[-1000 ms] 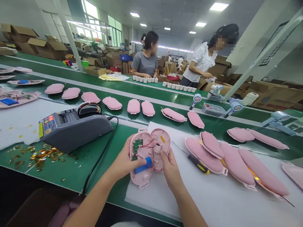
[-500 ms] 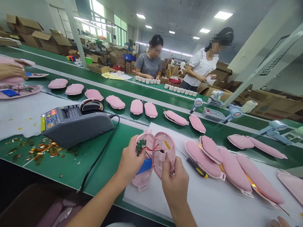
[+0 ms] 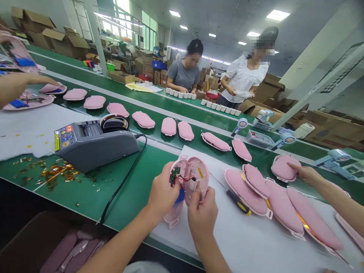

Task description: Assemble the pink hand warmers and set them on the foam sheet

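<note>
I hold an opened pink oval device, its two shell halves [image 3: 190, 178] folding toward each other above the white mat [image 3: 256, 239]. My left hand [image 3: 163, 193] grips the left half, which carries a green circuit board [image 3: 174, 176] and a blue battery [image 3: 179, 197]. My right hand [image 3: 201, 212] pinches the lower edge of the right half. Red wires run between the halves. A yellow-handled screwdriver [image 3: 238, 201] lies on the mat just right of my hands.
A grey tape dispenser [image 3: 95, 142] with a black cable stands to the left, amid gold tape scraps. Closed pink devices [image 3: 284, 201] pile at the right, where a co-worker's hand [image 3: 301, 172] takes one. More line the green conveyor [image 3: 159, 104]. Another person's arm is far left. Two people work behind.
The two shell halves have swung closer together, partly hiding the battery. A co-worker's arm has come in from the right onto a pink device, and an arm at the left reached further in.
</note>
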Demonstrator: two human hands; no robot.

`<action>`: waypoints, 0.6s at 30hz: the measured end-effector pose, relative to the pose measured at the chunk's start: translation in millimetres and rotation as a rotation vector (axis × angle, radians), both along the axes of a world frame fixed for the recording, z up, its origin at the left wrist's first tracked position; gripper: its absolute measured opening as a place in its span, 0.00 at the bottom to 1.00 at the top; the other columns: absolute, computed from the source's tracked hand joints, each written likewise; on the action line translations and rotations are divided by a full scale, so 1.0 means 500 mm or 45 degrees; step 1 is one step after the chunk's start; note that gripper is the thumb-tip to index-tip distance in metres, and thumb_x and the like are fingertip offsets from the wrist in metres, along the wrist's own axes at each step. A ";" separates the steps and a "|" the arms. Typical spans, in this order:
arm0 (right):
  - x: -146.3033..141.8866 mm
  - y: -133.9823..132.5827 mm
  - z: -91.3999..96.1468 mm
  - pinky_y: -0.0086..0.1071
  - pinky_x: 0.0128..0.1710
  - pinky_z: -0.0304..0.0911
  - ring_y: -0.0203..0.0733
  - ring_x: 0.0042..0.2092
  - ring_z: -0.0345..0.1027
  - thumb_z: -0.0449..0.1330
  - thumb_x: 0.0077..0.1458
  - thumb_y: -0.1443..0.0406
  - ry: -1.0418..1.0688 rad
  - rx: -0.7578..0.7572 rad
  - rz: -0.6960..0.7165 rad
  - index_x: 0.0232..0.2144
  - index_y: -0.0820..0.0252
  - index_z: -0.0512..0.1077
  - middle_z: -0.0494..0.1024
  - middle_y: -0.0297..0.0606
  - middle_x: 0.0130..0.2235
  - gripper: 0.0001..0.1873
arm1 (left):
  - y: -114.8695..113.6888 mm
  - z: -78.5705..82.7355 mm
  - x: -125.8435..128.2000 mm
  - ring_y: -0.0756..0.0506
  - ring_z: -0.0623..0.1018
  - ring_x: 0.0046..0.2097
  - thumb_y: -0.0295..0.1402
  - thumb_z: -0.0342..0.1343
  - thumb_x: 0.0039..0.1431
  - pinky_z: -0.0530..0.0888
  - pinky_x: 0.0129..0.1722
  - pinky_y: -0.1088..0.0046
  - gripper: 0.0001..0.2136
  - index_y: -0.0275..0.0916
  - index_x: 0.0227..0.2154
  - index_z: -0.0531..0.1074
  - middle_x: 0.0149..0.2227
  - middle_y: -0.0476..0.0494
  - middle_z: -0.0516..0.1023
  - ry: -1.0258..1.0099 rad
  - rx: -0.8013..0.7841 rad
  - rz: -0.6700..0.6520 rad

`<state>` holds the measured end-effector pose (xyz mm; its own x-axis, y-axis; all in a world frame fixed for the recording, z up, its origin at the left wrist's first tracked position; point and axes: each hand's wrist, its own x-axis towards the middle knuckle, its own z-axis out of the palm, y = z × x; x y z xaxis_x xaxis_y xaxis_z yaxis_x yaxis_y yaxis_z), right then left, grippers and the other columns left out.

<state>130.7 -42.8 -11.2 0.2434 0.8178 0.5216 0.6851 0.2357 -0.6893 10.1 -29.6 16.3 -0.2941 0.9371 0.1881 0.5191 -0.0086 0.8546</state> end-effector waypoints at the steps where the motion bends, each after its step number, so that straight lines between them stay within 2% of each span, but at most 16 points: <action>1: -0.002 0.000 -0.008 0.30 0.21 0.52 0.40 0.21 0.61 0.46 0.60 0.58 0.044 -0.009 -0.011 0.26 0.52 0.56 0.66 0.30 0.21 0.11 | 0.002 0.001 0.001 0.43 0.79 0.34 0.29 0.49 0.55 0.70 0.32 0.72 0.15 0.45 0.46 0.67 0.35 0.48 0.80 0.013 -0.005 -0.009; 4: 0.006 0.001 -0.019 0.31 0.22 0.55 0.41 0.23 0.63 0.46 0.61 0.56 0.165 -0.062 0.018 0.28 0.53 0.57 0.67 0.32 0.22 0.12 | 0.006 0.004 0.000 0.42 0.79 0.35 0.29 0.49 0.55 0.70 0.31 0.71 0.16 0.44 0.47 0.67 0.35 0.46 0.80 0.041 -0.045 -0.029; 8: 0.035 -0.007 -0.002 0.32 0.24 0.56 0.43 0.26 0.65 0.47 0.61 0.54 0.184 -0.110 0.037 0.29 0.54 0.59 0.69 0.35 0.24 0.13 | 0.005 0.004 -0.003 0.40 0.79 0.37 0.31 0.48 0.57 0.71 0.33 0.68 0.19 0.42 0.52 0.63 0.36 0.44 0.80 0.064 -0.105 -0.052; 11: 0.043 -0.022 0.006 0.34 0.29 0.60 0.45 0.34 0.68 0.52 0.59 0.54 0.318 -0.142 0.125 0.33 0.55 0.62 0.74 0.44 0.36 0.11 | 0.004 -0.003 -0.011 0.40 0.78 0.41 0.30 0.48 0.58 0.72 0.37 0.65 0.24 0.43 0.59 0.58 0.42 0.41 0.78 0.079 0.020 -0.093; 13: 0.038 -0.027 0.006 0.34 0.33 0.62 0.45 0.42 0.69 0.54 0.56 0.55 0.542 -0.210 0.253 0.32 0.54 0.61 0.73 0.47 0.48 0.10 | 0.005 -0.007 -0.017 0.43 0.77 0.42 0.27 0.47 0.57 0.73 0.40 0.66 0.25 0.45 0.59 0.59 0.45 0.42 0.75 0.096 0.166 -0.157; 15: 0.031 -0.025 0.006 0.34 0.36 0.64 0.44 0.45 0.68 0.57 0.53 0.58 0.747 -0.302 0.464 0.32 0.54 0.58 0.70 0.44 0.54 0.11 | 0.008 -0.008 -0.023 0.45 0.76 0.41 0.23 0.45 0.56 0.74 0.40 0.68 0.26 0.46 0.57 0.64 0.44 0.42 0.73 0.136 0.255 -0.238; 18: 0.028 -0.012 0.019 0.35 0.39 0.64 0.40 0.40 0.70 0.60 0.47 0.61 0.852 -0.496 0.726 0.42 0.52 0.58 0.75 0.37 0.46 0.20 | 0.012 -0.009 -0.024 0.46 0.75 0.39 0.22 0.45 0.54 0.75 0.37 0.69 0.26 0.47 0.54 0.70 0.40 0.43 0.71 0.208 0.280 -0.316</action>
<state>144.7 -48.5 -1.9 -0.0955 0.9917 0.0859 -0.0253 0.0839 -0.9962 -2.0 -23.8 11.8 -0.0121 0.9081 0.4185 0.6079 -0.3256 0.7242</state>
